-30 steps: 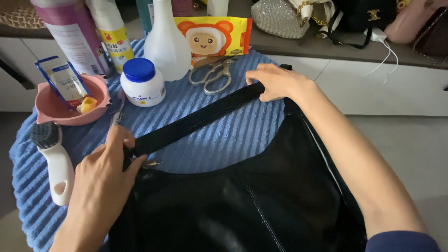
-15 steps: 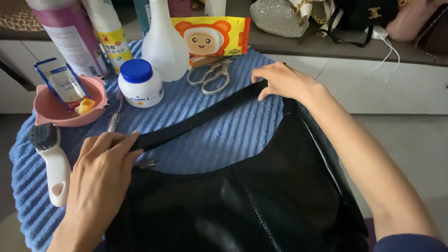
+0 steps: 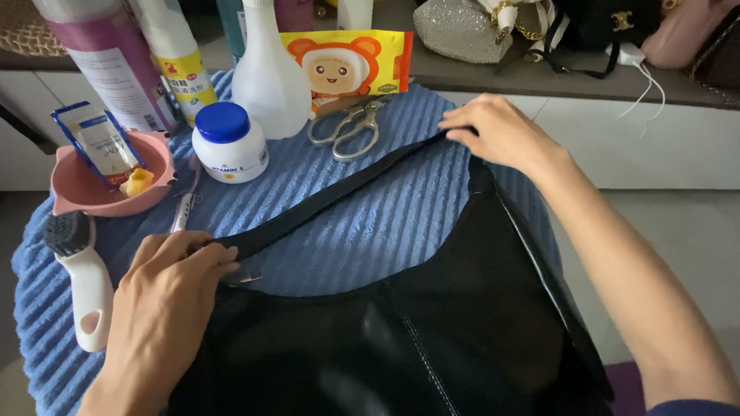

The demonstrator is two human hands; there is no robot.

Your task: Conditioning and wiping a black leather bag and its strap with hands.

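A black leather bag (image 3: 401, 347) lies on a blue ribbed towel (image 3: 362, 231), its black strap (image 3: 324, 202) stretched flat from lower left to upper right. My left hand (image 3: 166, 300) presses on the strap's lower left end, where it joins the bag by a small metal fitting. My right hand (image 3: 501, 131) pinches the strap's upper right end, near the bag's far corner. The strap lies taut between the two hands.
Behind the strap lie metal scissors (image 3: 351, 127), a white jar with a blue lid (image 3: 229, 142), a clear spray bottle (image 3: 270, 77) and an orange wipes pack (image 3: 347, 65). At the left sit a pink bowl (image 3: 108, 181) and a white-handled brush (image 3: 81, 277). Handbags stand on the shelf beyond.
My left hand slid slightly down and right along the strap's end. My right hand stayed at the other end, and the strap stays stretched.
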